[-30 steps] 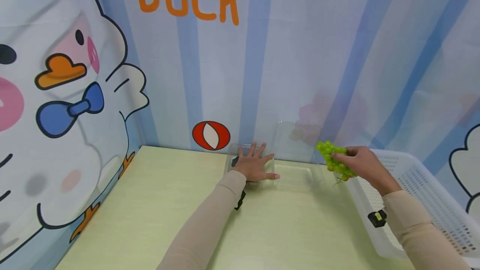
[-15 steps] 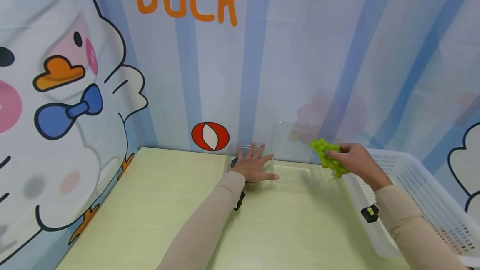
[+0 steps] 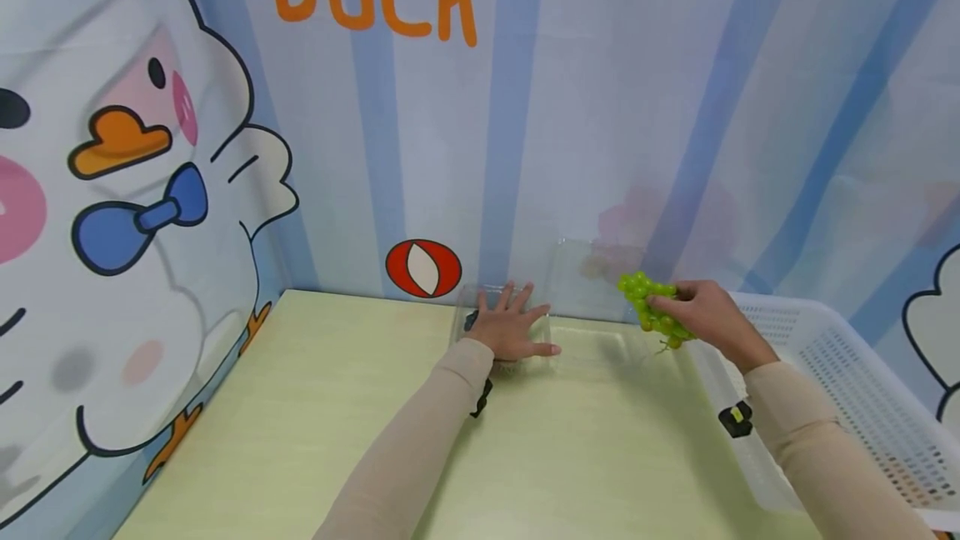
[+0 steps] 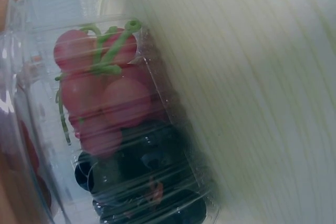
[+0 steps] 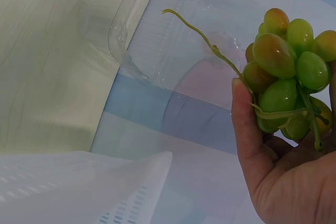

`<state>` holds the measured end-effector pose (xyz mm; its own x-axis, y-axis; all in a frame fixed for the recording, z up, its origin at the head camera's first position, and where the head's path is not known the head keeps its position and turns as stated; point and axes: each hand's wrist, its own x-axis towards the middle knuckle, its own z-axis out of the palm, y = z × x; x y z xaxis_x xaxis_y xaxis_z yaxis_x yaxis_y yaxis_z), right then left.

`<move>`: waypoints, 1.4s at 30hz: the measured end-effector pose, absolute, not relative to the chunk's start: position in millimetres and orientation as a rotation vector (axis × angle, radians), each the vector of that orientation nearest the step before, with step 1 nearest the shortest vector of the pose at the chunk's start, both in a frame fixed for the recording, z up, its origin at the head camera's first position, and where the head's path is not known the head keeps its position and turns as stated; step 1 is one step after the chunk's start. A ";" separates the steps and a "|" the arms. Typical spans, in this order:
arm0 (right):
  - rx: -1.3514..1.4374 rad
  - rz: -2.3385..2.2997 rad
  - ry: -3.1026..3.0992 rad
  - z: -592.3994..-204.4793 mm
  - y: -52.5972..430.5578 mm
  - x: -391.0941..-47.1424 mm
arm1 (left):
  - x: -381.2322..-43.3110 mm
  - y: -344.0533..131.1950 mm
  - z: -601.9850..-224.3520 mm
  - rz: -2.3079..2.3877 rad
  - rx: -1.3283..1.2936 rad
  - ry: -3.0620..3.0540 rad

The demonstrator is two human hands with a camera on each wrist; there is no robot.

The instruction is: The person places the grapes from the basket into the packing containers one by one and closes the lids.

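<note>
My left hand (image 3: 510, 332) lies flat with spread fingers on a clear plastic box (image 3: 459, 332) at the table's back edge. Through the box wall, the left wrist view shows red grapes (image 4: 126, 100) and dark, nearly black grapes (image 4: 152, 153). My right hand (image 3: 712, 319) grips a bunch of green grapes (image 3: 652, 307) in the air, between the clear box and a white basket. Up close in the right wrist view, the green grapes (image 5: 283, 72) have brownish tints and a long thin stem. Part of the bunch is hidden by the fingers.
Against the striped backdrop, a second clear plastic box (image 3: 592, 348) has its lid (image 3: 581, 273) standing up beside the left hand. A white perforated basket (image 3: 847, 373) stands at the right of the pale table (image 3: 360, 407). A duck-printed cloth (image 3: 150, 190) forms the left wall.
My right hand has carried the green grapes a little to the left, away from the basket. The left hand has stayed in place on the box.
</note>
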<state>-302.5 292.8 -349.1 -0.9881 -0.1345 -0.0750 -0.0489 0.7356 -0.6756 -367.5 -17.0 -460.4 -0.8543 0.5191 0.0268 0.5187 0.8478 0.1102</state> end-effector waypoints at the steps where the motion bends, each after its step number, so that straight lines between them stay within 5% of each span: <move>1: -0.149 -1.089 2.819 -349.6 293.0 -303.6 | -367.2 -17.1 -459.6 0.181 0.849 3.016; 42: -0.320 -1.033 2.895 -372.9 273.6 -333.5 | -365.3 -16.4 -457.1 0.171 0.847 3.008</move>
<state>-333.5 273.6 -372.9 -0.9773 -0.2109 0.0208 -0.1764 0.7552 -0.6313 -365.3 -16.4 -457.1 -0.8534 0.5210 0.0179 0.5196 0.8475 0.1085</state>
